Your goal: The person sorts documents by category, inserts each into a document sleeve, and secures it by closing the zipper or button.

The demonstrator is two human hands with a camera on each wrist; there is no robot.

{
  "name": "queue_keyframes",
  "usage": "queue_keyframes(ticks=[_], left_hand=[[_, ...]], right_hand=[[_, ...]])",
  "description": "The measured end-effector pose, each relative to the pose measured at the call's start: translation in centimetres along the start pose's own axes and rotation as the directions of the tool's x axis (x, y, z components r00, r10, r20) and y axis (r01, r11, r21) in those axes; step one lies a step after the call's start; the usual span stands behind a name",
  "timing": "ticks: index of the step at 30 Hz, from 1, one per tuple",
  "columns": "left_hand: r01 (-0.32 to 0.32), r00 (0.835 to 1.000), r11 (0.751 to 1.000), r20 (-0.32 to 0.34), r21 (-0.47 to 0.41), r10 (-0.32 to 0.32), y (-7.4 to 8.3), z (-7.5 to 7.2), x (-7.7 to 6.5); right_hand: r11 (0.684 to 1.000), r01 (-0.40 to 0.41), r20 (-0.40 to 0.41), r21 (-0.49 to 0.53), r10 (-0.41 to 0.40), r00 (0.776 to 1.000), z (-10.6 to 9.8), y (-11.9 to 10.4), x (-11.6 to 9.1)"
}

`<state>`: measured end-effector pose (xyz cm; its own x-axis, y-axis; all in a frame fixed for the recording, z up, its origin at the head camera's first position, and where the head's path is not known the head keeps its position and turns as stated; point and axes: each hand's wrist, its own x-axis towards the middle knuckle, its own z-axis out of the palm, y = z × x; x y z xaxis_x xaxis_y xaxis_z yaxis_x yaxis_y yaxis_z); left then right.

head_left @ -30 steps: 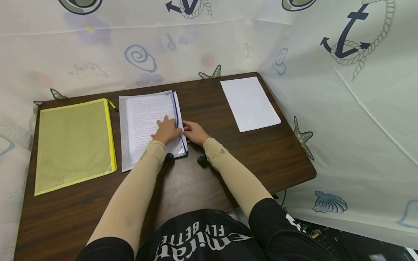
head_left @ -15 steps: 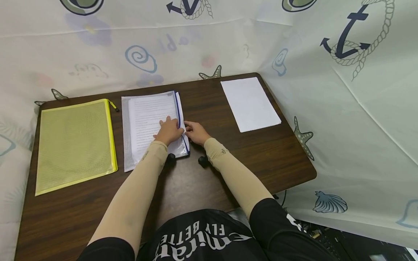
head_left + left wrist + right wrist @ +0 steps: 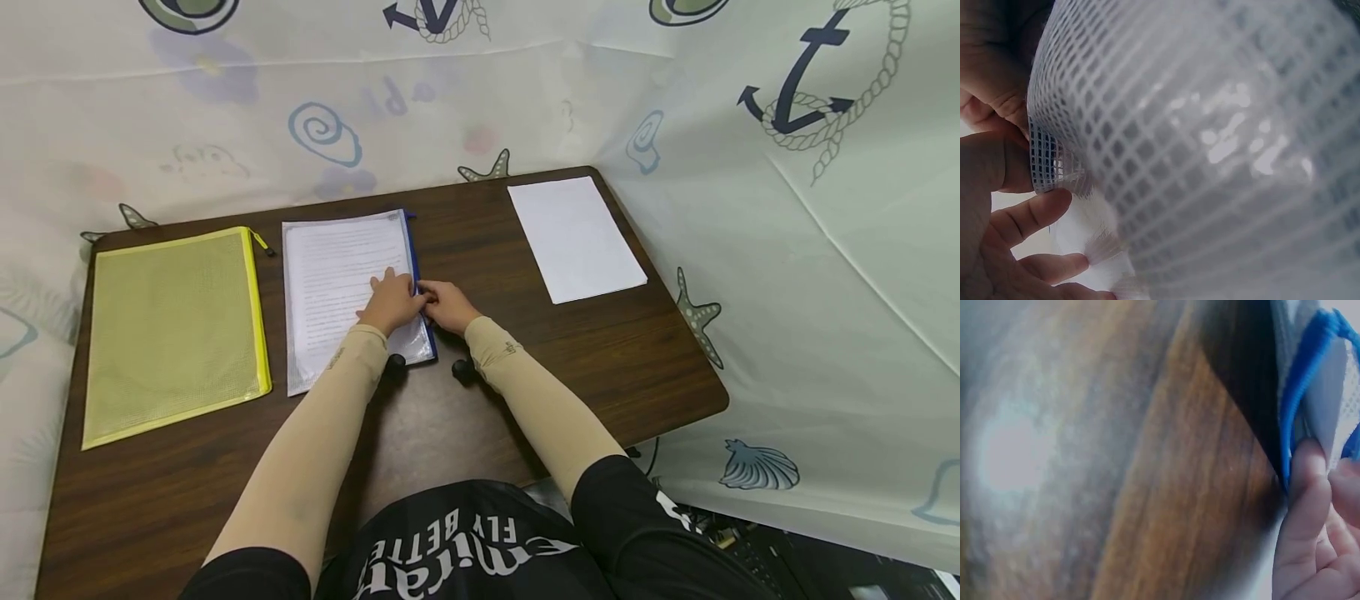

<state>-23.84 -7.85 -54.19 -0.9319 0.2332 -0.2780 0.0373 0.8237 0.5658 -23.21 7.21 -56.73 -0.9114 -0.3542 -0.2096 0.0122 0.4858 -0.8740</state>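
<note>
A clear mesh zipper pouch with a blue zipper edge lies left of the table's middle, lined paper showing through its mesh. My left hand is spread over the pouch's right part, its thumb and finger pinching the mesh at the edge in the left wrist view. Right beside it, my right hand pinches the zippered opening from the right. Up close in the right wrist view, the blue zipper stands parted around white paper, with fingertips right at the opening.
A yellow mesh zipper pouch lies flat on the left of the brown table. White paper sheets lie at the back right. A patterned curtain hangs behind and along the right side.
The mesh pouch has shifted slightly right. White paper that stuck out past its blue edge is now covered by that edge. My right hand has moved slightly left, against my left.
</note>
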Motion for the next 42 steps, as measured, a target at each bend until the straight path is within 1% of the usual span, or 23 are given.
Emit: queue_keyframes(ticks=[4,8,10,13,15,17,20,24,27,29,32,36,39,42], left_hand=[[0.013,1.0,1.0,-0.007,-0.002,-0.013,-0.1,-0.1,-0.2],[0.025,1.0,0.999,-0.006,-0.02,-0.025,0.0,-0.1,-0.2],[0.018,1.0,0.999,-0.006,-0.03,-0.018,0.0,-0.1,-0.2],[-0.006,1.0,0.999,-0.012,-0.044,0.006,0.0,-0.1,-0.2],[-0.015,1.0,0.999,-0.019,-0.045,0.014,-0.1,-0.1,-0.1],[-0.017,1.0,0.999,-0.012,-0.044,0.016,-0.2,-0.1,-0.1],[-0.01,1.0,1.0,0.014,-0.027,0.01,-0.4,-0.2,-0.1],[-0.021,0.999,1.0,0.044,0.021,0.02,-0.3,-0.4,-0.3],[-0.029,0.998,0.997,0.055,0.067,0.026,0.0,-0.6,-0.5],[-0.019,0.999,0.996,0.053,0.086,0.015,-0.2,-0.7,-0.6],[0.013,0.999,0.995,0.051,0.1,-0.018,-0.5,-0.8,-0.9],[0.047,0.997,0.993,0.048,0.11,-0.053,-0.7,-0.4,-1.3],[0.048,0.998,0.99,0.039,0.13,-0.054,-0.8,0.1,-1.3],[0.036,0.999,0.985,0.031,0.166,-0.042,-0.8,0.6,-1.3]], right_hand=[[0.997,-0.034,-0.021,0.067,0.036,0.999,0.0,-0.1,-0.1],[0.997,-0.05,-0.041,0.058,0.053,0.998,0.2,-0.2,0.0],[0.998,-0.053,-0.06,0.014,0.054,0.997,0.3,-0.2,0.0],[0.995,-0.043,-0.08,-0.091,0.036,0.996,0.4,-0.3,0.3],[0.987,-0.028,-0.08,-0.159,0.016,0.997,0.6,-0.3,0.6],[0.98,-0.015,-0.063,-0.196,0.003,0.998,0.7,-0.3,0.9],[0.984,-0.017,-0.035,-0.178,0.011,0.999,0.5,-0.3,0.9],[0.994,-0.042,-0.002,-0.098,0.042,0.999,-0.1,-0.5,0.8],[0.993,-0.064,-0.006,-0.099,0.063,0.998,-0.9,-0.6,1.3],[0.987,-0.076,-0.018,-0.144,0.074,0.997,-1.4,-0.8,2.5],[0.972,-0.092,-0.038,-0.215,0.086,0.996,-2.4,-1.0,4.7],[0.962,-0.116,-0.059,-0.245,0.105,0.993,-3.9,-1.4,7.8],[0.957,-0.111,-0.085,-0.267,0.092,0.992,-4.7,-1.7,9.9],[0.935,-0.111,-0.121,-0.337,0.074,0.99,-5.1,-2.0,11.8]])
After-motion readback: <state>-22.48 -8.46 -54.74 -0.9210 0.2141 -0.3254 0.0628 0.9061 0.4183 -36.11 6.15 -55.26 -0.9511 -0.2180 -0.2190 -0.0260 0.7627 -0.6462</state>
